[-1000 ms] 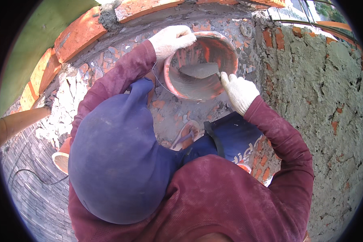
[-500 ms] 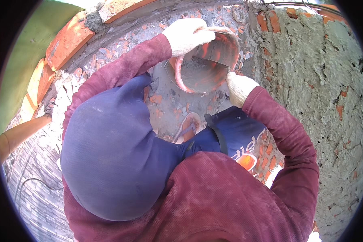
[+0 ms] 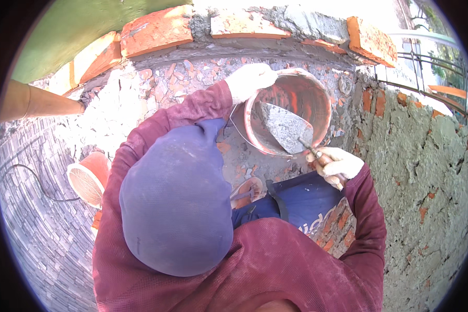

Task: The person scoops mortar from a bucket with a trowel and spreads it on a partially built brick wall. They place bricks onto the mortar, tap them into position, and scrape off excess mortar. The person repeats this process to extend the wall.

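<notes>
A reddish-orange bucket (image 3: 326, 94), its inside smeared with mortar, stands in front of me with its mouth turned up toward me. My left hand (image 3: 251, 82), in a white glove, grips the bucket's rim at its upper left. A thin wire bail hangs along the bucket's left side. My right hand (image 3: 340, 164), also gloved, is closed around the handle of a trowel (image 3: 287, 127). The trowel's blade, coated with grey mortar, lies across the bucket's mouth at the near right; whether it touches the rim I cannot tell.
Orange bricks (image 3: 158, 32) set in mortar line the far edge. Rough wet plaster (image 3: 416, 171) covers the wall at right, with steel rods (image 3: 426, 94) behind. A second bucket (image 3: 86, 182) and a brown pole (image 3: 41, 104) are at left. Brick rubble (image 3: 177, 78) litters the ground.
The trowel has come up into view in my right hand, which has drawn back from the bucket's rim. The bucket's mouth shows more openly. The whole view has shifted, showing more bricks.
</notes>
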Tool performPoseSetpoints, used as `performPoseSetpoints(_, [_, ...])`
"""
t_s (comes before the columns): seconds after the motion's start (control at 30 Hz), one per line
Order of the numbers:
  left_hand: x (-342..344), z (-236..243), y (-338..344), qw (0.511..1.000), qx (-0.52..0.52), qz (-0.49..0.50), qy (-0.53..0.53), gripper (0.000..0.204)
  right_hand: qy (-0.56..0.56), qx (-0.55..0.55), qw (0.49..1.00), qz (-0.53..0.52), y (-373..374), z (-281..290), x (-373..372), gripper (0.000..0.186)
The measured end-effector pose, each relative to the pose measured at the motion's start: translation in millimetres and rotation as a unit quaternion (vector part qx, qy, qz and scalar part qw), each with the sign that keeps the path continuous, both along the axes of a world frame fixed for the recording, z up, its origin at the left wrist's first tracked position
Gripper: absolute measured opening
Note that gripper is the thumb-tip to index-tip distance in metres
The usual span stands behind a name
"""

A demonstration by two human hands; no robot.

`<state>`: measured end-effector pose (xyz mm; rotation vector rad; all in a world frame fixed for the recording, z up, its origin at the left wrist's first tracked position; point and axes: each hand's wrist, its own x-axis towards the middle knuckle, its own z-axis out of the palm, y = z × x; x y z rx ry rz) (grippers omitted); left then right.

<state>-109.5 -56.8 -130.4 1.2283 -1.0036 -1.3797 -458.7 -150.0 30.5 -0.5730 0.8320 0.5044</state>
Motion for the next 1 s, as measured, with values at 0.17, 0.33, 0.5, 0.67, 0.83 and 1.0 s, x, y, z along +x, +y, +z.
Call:
performPoseSetpoints(0.17, [35, 2, 42, 0.963, 0.007, 0.147, 0.224, 0.019, -0.034, -0.14, 0.987, -0.077, -4, 69, 63, 0.061])
performPoseSetpoints(0.33, [77, 41, 91, 0.981, 0.033, 0.182, 0.054, 0.015, -0.125, -0.384, 0.915, -0.018, 0, 77, 168, 0.065])
performPoseSetpoints(0.5, [106, 72, 127, 0.977, -0.019, 0.206, -0.051, 0.02, -0.138, -0.709, 0.608, 0.33, -23, 35, 241, 0.051])
performPoseSetpoints(0.67, [136, 120, 171, 0.972, -0.033, 0.224, -0.063, 0.023, -0.191, -0.714, 0.642, 0.204, -43, 30, 227, 0.057])
performPoseSetpoints(0.83, [189, 199, 289, 0.892, -0.105, 0.347, -0.27, 0.024, -0.119, -0.603, 0.787, 0.052, -32, 30, 169, 0.063])
performPoseSetpoints(1.0, [168, 281, 498, 0.761, -0.129, 0.613, -0.169, 0.045, -0.088, -0.494, 0.856, -0.124, -5, -8, 92, 0.053])
